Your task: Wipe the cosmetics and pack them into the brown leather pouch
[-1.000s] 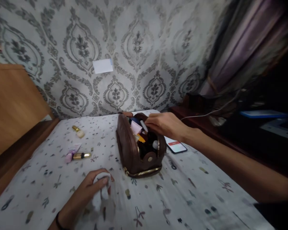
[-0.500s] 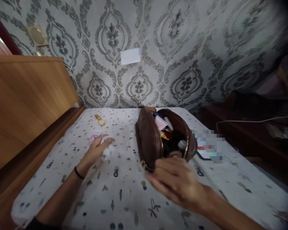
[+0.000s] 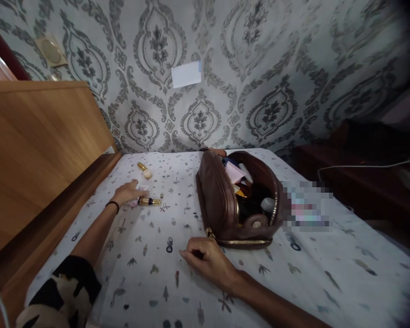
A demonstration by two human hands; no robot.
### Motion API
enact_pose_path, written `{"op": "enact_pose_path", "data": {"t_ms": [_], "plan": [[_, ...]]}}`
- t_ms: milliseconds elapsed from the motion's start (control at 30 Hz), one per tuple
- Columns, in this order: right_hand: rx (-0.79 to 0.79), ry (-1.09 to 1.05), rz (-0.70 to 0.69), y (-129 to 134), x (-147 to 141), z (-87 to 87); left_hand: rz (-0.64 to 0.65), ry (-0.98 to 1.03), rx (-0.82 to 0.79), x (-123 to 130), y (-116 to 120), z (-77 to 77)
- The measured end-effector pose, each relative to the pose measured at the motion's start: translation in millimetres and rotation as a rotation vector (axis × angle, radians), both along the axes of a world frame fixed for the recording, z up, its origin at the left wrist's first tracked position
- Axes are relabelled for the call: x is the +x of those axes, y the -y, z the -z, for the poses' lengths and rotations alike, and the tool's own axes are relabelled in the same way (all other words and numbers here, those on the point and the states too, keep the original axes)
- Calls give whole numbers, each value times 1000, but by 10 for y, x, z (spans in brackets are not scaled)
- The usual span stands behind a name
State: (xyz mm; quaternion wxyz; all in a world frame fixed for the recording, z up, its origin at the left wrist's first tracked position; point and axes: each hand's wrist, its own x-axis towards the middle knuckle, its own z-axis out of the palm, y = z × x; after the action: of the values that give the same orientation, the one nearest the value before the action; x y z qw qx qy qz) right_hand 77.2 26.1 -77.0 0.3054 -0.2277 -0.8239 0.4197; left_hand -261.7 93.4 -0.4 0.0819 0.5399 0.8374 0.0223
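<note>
My left hand (image 3: 125,193) reaches over small pink-and-white items (image 3: 142,187) on the sheet, its thumb and fingers spread around them. These items are partly hidden by the hand, so their kind is unclear. Beside the thumb lies a gold-and-dark cosmetic tube (image 3: 149,201). My right hand (image 3: 210,260) is loosely curled, with nothing visible in it, just in front of the brown leather bag (image 3: 216,193). The bag stands unzipped; inside are a pink packet (image 3: 234,172), a yellow-orange item (image 3: 242,190) and a grey-capped item (image 3: 268,205).
A small gold tube (image 3: 141,166) and a cream-coloured round item (image 3: 147,174) lie farther back on the patterned sheet (image 3: 177,282). A pixelated flat object (image 3: 307,207) sits right of the bag. The wooden panel (image 3: 48,123) borders the left, the wallpapered wall (image 3: 205,41) the back.
My left hand has moved left and slightly back with the white item to the pink one, and the gold-and-dark tube now shows. My right hand has drawn back from the bag's front edge.
</note>
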Motion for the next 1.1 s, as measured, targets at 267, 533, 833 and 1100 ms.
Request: {"op": "enact_pose_path", "data": {"t_ms": [267,533,833,1100], "plan": [[-126,-63,10,10,9,-73,-82,-38,-27,117,72,-28],[-346,-223,-36,41,23,-60,1,273,670,566,591,-433],[-869,-505,-158,236,-116,-205,244,543,509,1934,1171,28],[-799,-317,-215,245,-47,-200,362,456,649,1838,938,27]]}}
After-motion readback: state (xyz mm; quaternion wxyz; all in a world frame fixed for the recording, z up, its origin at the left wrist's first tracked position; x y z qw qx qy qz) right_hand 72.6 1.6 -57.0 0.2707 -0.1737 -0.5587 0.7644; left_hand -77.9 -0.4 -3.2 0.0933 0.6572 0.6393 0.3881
